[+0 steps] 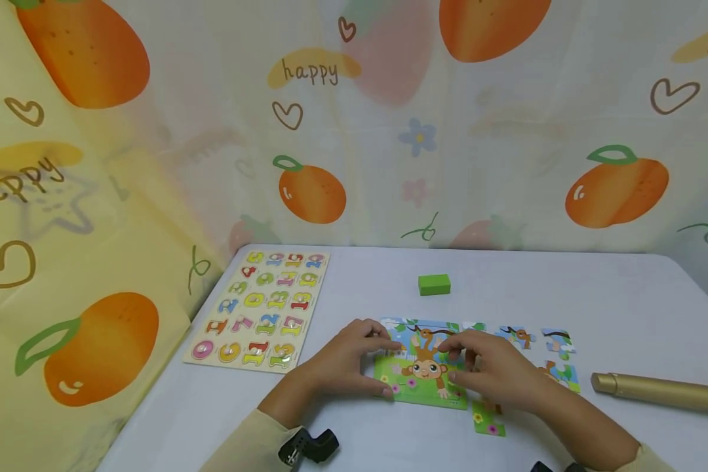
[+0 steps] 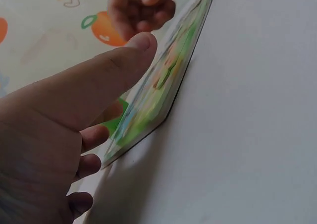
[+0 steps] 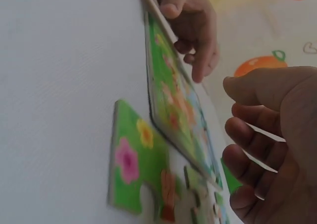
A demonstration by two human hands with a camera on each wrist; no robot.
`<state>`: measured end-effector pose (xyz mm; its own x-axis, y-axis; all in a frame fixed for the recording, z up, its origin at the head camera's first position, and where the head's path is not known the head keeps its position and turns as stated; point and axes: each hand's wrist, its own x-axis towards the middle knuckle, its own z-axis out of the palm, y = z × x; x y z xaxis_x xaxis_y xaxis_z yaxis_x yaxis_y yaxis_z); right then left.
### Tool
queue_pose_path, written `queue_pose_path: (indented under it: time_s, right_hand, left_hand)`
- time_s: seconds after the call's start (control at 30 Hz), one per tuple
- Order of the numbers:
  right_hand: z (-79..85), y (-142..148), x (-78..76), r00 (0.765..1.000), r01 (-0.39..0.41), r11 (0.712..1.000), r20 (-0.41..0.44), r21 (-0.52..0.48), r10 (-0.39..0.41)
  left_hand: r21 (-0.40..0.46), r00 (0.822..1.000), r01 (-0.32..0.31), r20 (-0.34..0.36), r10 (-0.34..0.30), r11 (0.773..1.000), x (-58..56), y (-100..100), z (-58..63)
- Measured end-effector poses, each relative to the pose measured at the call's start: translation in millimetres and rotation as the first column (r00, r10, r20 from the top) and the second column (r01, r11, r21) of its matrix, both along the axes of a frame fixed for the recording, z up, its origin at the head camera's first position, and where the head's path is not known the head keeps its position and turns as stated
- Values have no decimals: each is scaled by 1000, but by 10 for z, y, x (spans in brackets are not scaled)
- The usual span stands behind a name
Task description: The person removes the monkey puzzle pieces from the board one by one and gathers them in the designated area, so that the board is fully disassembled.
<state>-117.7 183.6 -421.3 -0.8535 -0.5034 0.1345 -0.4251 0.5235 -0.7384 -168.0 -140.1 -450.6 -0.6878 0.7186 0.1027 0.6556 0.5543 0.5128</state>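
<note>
A monkey picture puzzle [image 1: 410,391] with a green meadow and blue sky lies flat on the table in the head view. My left hand [image 1: 343,359] is at its left edge, thumb and fingers spread apart and nothing held between them. Over the puzzle's right side hovers my right hand [image 1: 498,370], its fingers loosely bent; the right wrist view shows no piece in them. Close by the lower right corner lies a loose flower puzzle piece [image 3: 130,159]. Further loose pieces [image 1: 516,336] lie to the right, some partly hidden behind the right hand and forearm.
A number board [image 1: 244,331] with coloured numerals lies at the left of the white table [image 1: 566,282]. Behind the puzzle sits a green block [image 1: 434,284]. At the right edge is a gold cylinder [image 1: 661,389]. A fruit-patterned curtain [image 1: 383,144] hangs behind.
</note>
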Motion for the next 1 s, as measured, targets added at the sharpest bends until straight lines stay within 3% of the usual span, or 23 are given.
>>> queue_pose_path:
  time_s: [0.3, 0.67, 1.0]
  right_hand:
    - [4, -281, -124, 993, -113, 992, 36, 57, 111]
    - [-33, -460, -148, 988, -128, 982, 107, 141, 114]
    - [-31, -445, -147, 976, -178, 972, 153, 151, 155]
  left_hand:
    - [-68, 999, 16, -34, -18, 998, 55, 21, -7]
    - [-54, 999, 20, -42, -22, 998, 39, 35, -31]
    - [-56, 999, 12, -33, -14, 998, 33, 40, -23]
